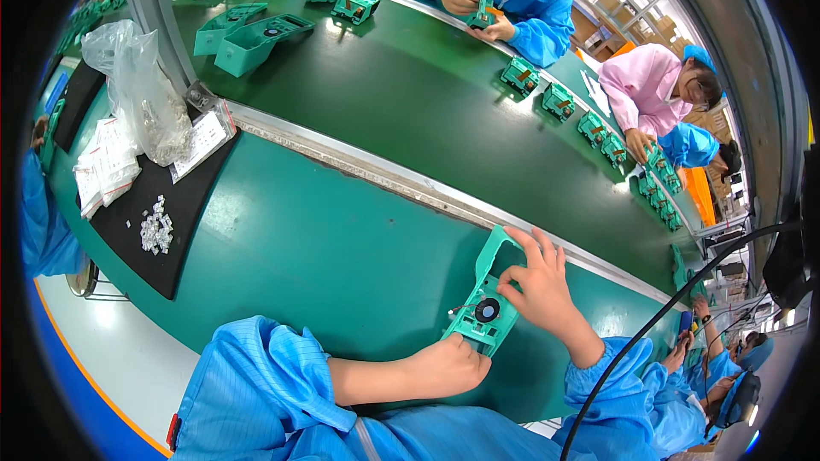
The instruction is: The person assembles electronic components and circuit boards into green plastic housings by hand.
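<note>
A green plastic housing (466,323) with a looped handle end lies tilted on the table before me. A round black part (488,310) sits in its middle, and a thin wire with a small light-coloured end shows at its left edge. My right hand (541,288) grips the housing's upper right side, thumb inside the frame and fingers over the handle. At the lower end my left hand (446,366) is closed, its fingertips against the housing; whatever they pinch is hidden.
A black mat (162,269) at left bears small whitish pieces (156,226), a clear plastic bag (141,90) and white packets (106,166). Beyond a metal rail (367,172) runs a dark green belt (410,94) with several green housings (354,5). Co-workers sit across and alongside. A black cable (653,309) crosses at right.
</note>
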Demonstrator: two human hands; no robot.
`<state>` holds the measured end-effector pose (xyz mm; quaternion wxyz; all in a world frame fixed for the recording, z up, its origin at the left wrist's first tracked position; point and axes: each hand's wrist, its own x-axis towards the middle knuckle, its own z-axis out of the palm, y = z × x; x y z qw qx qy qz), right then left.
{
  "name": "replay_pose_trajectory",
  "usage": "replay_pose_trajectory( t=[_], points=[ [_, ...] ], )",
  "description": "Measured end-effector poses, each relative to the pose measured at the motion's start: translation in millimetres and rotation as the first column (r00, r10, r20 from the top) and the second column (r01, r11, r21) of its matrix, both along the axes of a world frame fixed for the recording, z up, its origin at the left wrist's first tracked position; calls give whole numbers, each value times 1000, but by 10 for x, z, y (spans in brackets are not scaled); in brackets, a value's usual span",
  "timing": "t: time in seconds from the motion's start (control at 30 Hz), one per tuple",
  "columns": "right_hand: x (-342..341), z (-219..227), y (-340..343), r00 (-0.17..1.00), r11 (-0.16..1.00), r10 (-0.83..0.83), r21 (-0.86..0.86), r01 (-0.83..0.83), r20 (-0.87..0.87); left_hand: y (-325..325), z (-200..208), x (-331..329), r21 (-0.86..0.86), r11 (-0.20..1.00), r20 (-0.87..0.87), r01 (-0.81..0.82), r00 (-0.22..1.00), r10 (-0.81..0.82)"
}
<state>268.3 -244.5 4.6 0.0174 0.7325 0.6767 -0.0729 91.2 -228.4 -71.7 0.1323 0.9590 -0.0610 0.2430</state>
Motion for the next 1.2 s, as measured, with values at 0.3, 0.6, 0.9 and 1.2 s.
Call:
replay_pose_trajectory(
  t=[0.3, 0.6, 0.9, 1.2],
  points=[
    [-14, -97, -17, 1000, 996, 13, 89, -11, -21, -16, -8, -13, 48, 999, -27, -17, 999, 18],
    [-54, -123, -19, 999, 984, -40, 171, 45, -35, 8, 38, -18, 90, 996, -102, 29, 995, -19],
    [132, 70, -94, 981, 978, 69, 206, -31, -179, 32, 1, -40, 60, 998, -63, 0, 998, 4],
    [302, -77, -528, 960, 924, 168, 303, -233, 225, 163, 19, -34, -95, 994, 155, 48, 987, -32]
  ],
)
